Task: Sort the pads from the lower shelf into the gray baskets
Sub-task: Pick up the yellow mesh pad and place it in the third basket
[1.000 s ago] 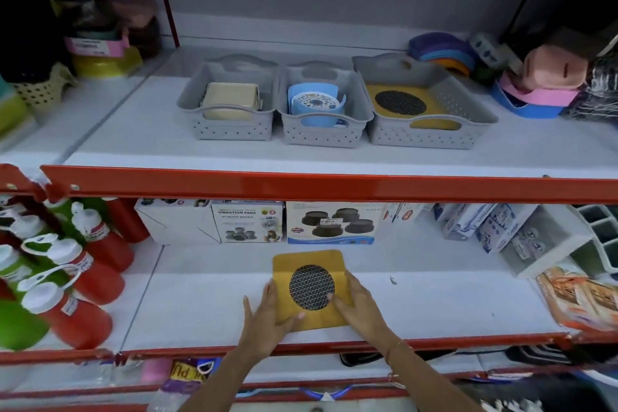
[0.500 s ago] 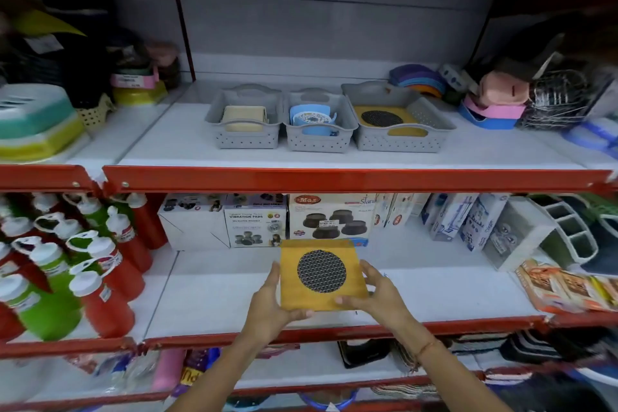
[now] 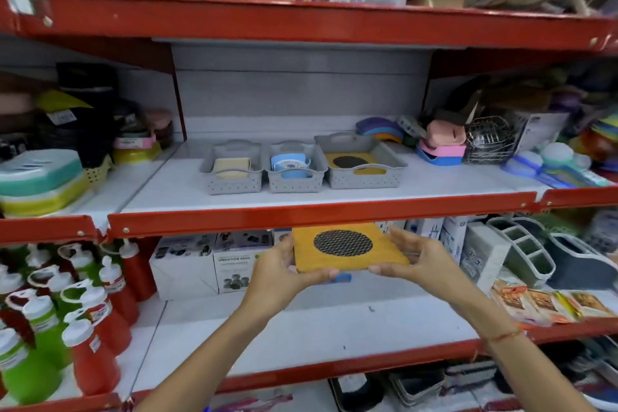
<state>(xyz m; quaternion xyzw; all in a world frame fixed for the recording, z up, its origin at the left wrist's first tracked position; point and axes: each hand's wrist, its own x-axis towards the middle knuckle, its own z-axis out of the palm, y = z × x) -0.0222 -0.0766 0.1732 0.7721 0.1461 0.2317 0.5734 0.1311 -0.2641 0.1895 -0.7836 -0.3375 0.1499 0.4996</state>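
We hold the yellow pad [image 3: 347,249] between both hands, just below the red front edge [image 3: 321,216] of the shelf that carries the three gray baskets. Our left hand [image 3: 284,273] clamps the pad's left edge and our right hand [image 3: 414,261] the right edge, fingers [image 3: 388,268] curled under and thumbs on top, so each hand is closed on the pad. Gripped by two opposite edges, the pad keeps flat, black mesh circle upward, the same way up as its match.

Taking that red edge as our mark: the right basket [image 3: 363,177] stands above and behind it, slightly right of the pad, and already holds a yellow pad with a black circle. We judge that is why ours is headed there. The middle basket [image 3: 296,179] holds blue pads, the left basket [image 3: 232,181] a cream one. The lower shelf [image 3: 317,328], below the edge, looks bare of loose pads in front of us.
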